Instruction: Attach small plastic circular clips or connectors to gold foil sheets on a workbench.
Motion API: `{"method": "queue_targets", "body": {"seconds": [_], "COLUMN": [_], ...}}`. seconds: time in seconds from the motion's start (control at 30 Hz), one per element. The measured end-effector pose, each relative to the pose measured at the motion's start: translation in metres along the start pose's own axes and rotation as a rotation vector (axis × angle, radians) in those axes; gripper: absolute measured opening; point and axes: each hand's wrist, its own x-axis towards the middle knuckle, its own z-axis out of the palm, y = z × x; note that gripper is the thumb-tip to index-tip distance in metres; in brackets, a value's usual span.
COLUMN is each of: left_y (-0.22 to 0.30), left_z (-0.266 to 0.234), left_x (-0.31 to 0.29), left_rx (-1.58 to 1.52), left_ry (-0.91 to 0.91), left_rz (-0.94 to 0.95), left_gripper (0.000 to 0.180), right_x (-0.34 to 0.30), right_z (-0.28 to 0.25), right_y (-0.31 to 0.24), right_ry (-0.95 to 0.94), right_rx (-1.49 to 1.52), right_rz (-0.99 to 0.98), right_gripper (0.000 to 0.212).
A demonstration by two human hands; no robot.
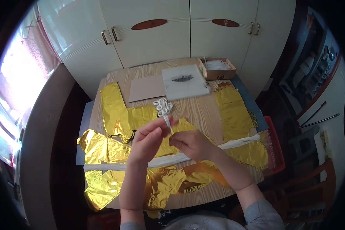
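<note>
My left hand point(151, 138) is raised over the middle of the table, with a thin white ribbon point(167, 121) wrapped around its fingers. Just right of it, my right hand point(192, 144) has its fingers closed, pinching the ribbon's lower end. Beyond my fingertips lies a cluster of small white ribbon coils point(163, 106). Below both hands, a long bundle of white ribbon strands point(165, 161) stretches across the table. It rests on flat gold foil balloons, one at the front left point(103, 147) and another at the right point(232, 111).
On the wooden table's point(147, 73) far side lie a beige board point(146, 88) and a clear plastic bag point(184, 89). A cardboard box point(218, 73) with white contents stands at the back right corner. White cabinets point(153, 42) rise behind; a red bin point(274, 145) is beside the right edge.
</note>
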Motion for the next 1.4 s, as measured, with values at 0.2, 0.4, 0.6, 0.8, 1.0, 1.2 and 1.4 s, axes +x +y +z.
{"method": "queue_targets", "body": {"seconds": [0.2, 0.4, 0.6, 0.8, 1.0, 1.2, 1.4], "left_y": [0.008, -0.003, 0.006, 0.002, 0.008, 0.008, 0.002], "left_z": [-0.018, -0.01, -0.007, -0.014, 0.009, -0.006, 0.004], "left_x": [-0.004, -0.003, -0.007, -0.004, -0.009, -0.009, -0.005], "left_rx": [0.386, 0.629, 0.107, 0.559, 0.09, 0.303, 0.369], "left_ry": [-0.37, -0.045, -0.241, -0.167, -0.003, -0.232, -0.012], "left_rz": [-0.11, 0.103, -0.057, 0.074, -0.02, -0.079, 0.085], "left_gripper": [0.017, 0.013, 0.012, 0.015, 0.011, 0.013, 0.013], "right_x": [0.004, 0.001, 0.003, 0.002, -0.001, 0.005, 0.0], "right_z": [-0.022, -0.013, -0.011, -0.021, -0.006, -0.021, -0.01], "right_y": [-0.009, -0.013, 0.003, -0.018, -0.01, -0.013, -0.015], "right_ry": [0.216, 0.029, 0.152, 0.172, 0.132, 0.267, 0.18], "right_rx": [0.138, 0.018, 0.107, 0.055, -0.067, -0.046, -0.095], "right_rz": [0.131, 0.02, 0.168, 0.03, 0.009, -0.06, -0.118], "right_gripper": [0.008, 0.01, 0.011, 0.009, 0.01, 0.006, 0.008]}}
